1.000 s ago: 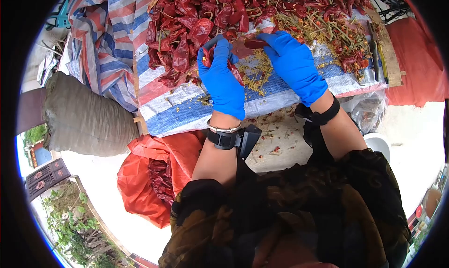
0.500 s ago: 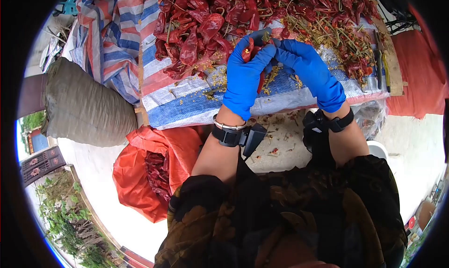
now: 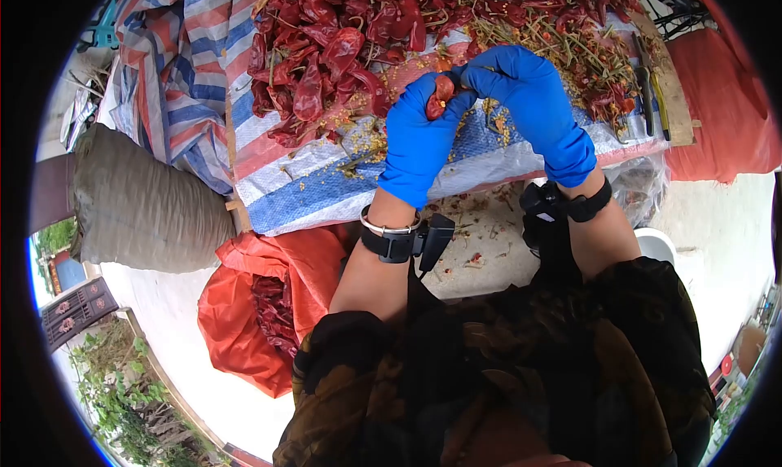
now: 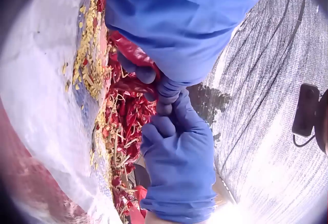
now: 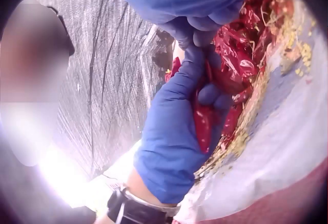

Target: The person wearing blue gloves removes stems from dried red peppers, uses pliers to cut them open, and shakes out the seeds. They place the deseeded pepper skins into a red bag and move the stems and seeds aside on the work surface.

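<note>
Both hands wear blue gloves and meet above the near part of the striped sheet. My left hand [image 3: 419, 145] grips a dried red pepper [image 3: 441, 95], with yellow seeds showing at its opened side. More red pepper skin [image 5: 204, 124] lies within the left fingers in the right wrist view. My right hand [image 3: 529, 113] has its fingers curled, fingertips pinching at the end of the pepper beside the left thumb. The glove fingers hide the pinched spot. A heap of dried red peppers [image 3: 342, 48] lies just beyond the hands.
Stems and seeds [image 3: 570, 64] are piled at the right of the striped sheet [image 3: 301, 198]. Pliers-like tools [image 3: 648, 88] lie by its right edge. A red bag [image 3: 232, 328] with peppers stands below the table, near a full grey-green sack [image 3: 151, 202].
A second ago the hands were apart, the right holding a red pepper piece. They came together by half a second ago and remain joined, the right fingers now more curled.
</note>
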A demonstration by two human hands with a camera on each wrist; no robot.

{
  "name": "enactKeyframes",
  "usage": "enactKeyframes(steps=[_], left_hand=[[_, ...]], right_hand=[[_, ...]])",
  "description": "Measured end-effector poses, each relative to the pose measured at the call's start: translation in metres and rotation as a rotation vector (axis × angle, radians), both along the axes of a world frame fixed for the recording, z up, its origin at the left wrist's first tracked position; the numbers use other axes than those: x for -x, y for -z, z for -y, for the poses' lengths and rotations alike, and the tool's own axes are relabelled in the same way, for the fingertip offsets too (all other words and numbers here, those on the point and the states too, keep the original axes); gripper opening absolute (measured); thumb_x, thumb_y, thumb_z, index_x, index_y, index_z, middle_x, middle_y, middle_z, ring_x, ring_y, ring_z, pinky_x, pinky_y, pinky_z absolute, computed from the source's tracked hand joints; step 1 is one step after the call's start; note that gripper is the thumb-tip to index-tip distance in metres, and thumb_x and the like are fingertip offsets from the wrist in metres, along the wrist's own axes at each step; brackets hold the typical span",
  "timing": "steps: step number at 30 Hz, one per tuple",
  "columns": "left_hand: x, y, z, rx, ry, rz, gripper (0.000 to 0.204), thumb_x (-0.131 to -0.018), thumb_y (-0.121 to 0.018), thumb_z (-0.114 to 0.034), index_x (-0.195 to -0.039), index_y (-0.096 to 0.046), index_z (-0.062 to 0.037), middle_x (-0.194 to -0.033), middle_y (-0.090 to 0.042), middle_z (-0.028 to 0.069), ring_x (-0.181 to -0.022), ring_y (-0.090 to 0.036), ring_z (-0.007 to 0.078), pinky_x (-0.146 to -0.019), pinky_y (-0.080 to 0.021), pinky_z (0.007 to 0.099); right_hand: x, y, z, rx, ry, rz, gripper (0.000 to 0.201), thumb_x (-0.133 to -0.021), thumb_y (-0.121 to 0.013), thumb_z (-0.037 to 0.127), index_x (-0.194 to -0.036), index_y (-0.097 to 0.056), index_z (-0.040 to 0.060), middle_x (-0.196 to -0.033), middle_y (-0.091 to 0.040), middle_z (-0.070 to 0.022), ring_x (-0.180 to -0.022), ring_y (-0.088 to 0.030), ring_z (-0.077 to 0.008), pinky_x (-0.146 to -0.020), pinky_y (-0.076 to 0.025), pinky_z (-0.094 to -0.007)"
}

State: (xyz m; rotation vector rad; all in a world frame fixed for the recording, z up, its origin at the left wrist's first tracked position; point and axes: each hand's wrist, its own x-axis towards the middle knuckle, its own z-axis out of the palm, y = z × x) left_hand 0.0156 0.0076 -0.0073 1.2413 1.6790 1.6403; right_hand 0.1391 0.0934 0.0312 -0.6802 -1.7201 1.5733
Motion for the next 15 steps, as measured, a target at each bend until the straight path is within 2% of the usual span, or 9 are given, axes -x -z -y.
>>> enactKeyframes(steps=[1,3,4,6,8,10,12,13,15], left_hand=[[0.002,0.000,0.001,-0.027,0.039,0.013,0.017,-0.076,-0.065,-0.003,-0.092,-0.057,-0.0029,-0.084,-0.060,0.0035,-0.074,-0.054,0.0110,-0.070,-0.046,0.0239],[0.000,0.002,0.001,-0.057,0.078,0.030,0.017,-0.077,-0.062,0.001,-0.093,-0.058,-0.0023,-0.085,-0.060,0.0022,-0.077,-0.055,0.0089,-0.073,-0.046,0.0223],[-0.001,0.003,0.001,-0.105,0.085,-0.022,0.016,-0.078,-0.062,0.000,-0.093,-0.057,-0.0026,-0.084,-0.060,0.0021,-0.076,-0.055,0.0086,-0.070,-0.045,0.0219],[-0.004,-0.003,0.002,-0.155,0.092,-0.075,0.015,-0.078,-0.062,-0.002,-0.093,-0.057,-0.0030,-0.084,-0.059,0.0020,-0.075,-0.054,0.0084,-0.067,-0.045,0.0215],[-0.009,-0.022,0.003,-0.024,0.137,0.505,0.015,-0.079,-0.063,-0.005,-0.092,-0.057,-0.0049,-0.083,-0.059,0.0011,-0.070,-0.052,0.0072,-0.058,-0.040,0.0207],[-0.006,-0.030,0.005,-0.016,0.103,0.567,0.015,-0.079,-0.063,-0.005,-0.092,-0.057,-0.0061,-0.082,-0.058,0.0002,-0.068,-0.050,0.0065,-0.056,-0.038,0.0204],[-0.002,-0.030,0.004,-0.004,0.069,0.636,0.015,-0.078,-0.063,-0.005,-0.092,-0.057,-0.0072,-0.081,-0.057,-0.0007,-0.066,-0.048,0.0057,-0.054,-0.035,0.0201],[0.001,-0.026,0.003,-0.055,0.044,0.629,0.017,-0.077,-0.064,-0.002,-0.091,-0.056,-0.0074,-0.083,-0.057,0.0005,-0.070,-0.050,0.0076,-0.061,-0.040,0.0215],[0.002,-0.028,0.003,-0.097,0.031,0.582,0.021,-0.074,-0.066,0.001,-0.089,-0.056,-0.0090,-0.084,-0.056,-0.0001,-0.075,-0.052,0.0086,-0.065,-0.043,0.0223]], right_hand=[[-0.002,-0.002,-0.002,-0.001,0.001,0.001,0.014,-0.080,-0.062,0.012,-0.090,-0.063,0.0027,-0.081,-0.063,-0.0029,-0.070,-0.056,-0.0098,-0.060,-0.042,-0.0223],[-0.007,-0.009,-0.007,0.639,-0.042,-0.080,0.015,-0.082,-0.056,0.003,-0.096,-0.059,-0.0016,-0.091,-0.062,-0.0047,-0.084,-0.057,-0.0107,-0.071,-0.045,-0.0216],[-0.007,-0.007,-0.006,0.638,-0.041,-0.077,0.015,-0.082,-0.056,0.003,-0.096,-0.059,-0.0016,-0.091,-0.062,-0.0047,-0.084,-0.057,-0.0107,-0.071,-0.045,-0.0216],[-0.008,-0.003,-0.004,0.490,-0.082,-0.186,0.016,-0.083,-0.054,0.004,-0.098,-0.058,-0.0014,-0.094,-0.062,-0.0059,-0.085,-0.057,-0.0111,-0.070,-0.045,-0.0196],[-0.011,-0.014,-0.014,0.383,-0.019,-0.083,0.015,-0.083,-0.056,0.009,-0.095,-0.060,0.0013,-0.088,-0.063,-0.0052,-0.078,-0.057,-0.0091,-0.063,-0.042,-0.0199],[-0.022,-0.021,-0.030,0.250,0.067,0.026,0.015,-0.083,-0.058,0.014,-0.093,-0.063,0.0040,-0.082,-0.063,-0.0045,-0.072,-0.057,-0.0071,-0.055,-0.040,-0.0202],[-0.038,-0.017,-0.044,-0.399,0.224,0.317,0.020,-0.080,-0.060,0.014,-0.098,-0.062,0.0067,-0.083,-0.062,-0.0071,-0.072,-0.059,-0.0137,-0.061,-0.044,-0.0245],[-0.046,-0.024,-0.044,-0.517,0.299,0.472,0.028,-0.075,-0.065,0.019,-0.101,-0.061,0.0096,-0.087,-0.060,-0.0098,-0.075,-0.059,-0.0210,-0.069,-0.047,-0.0294],[-0.059,-0.028,-0.052,-0.621,0.331,0.539,0.031,-0.073,-0.067,0.021,-0.102,-0.061,0.0101,-0.090,-0.060,-0.0100,-0.077,-0.059,-0.0224,-0.071,-0.047,-0.0306]])
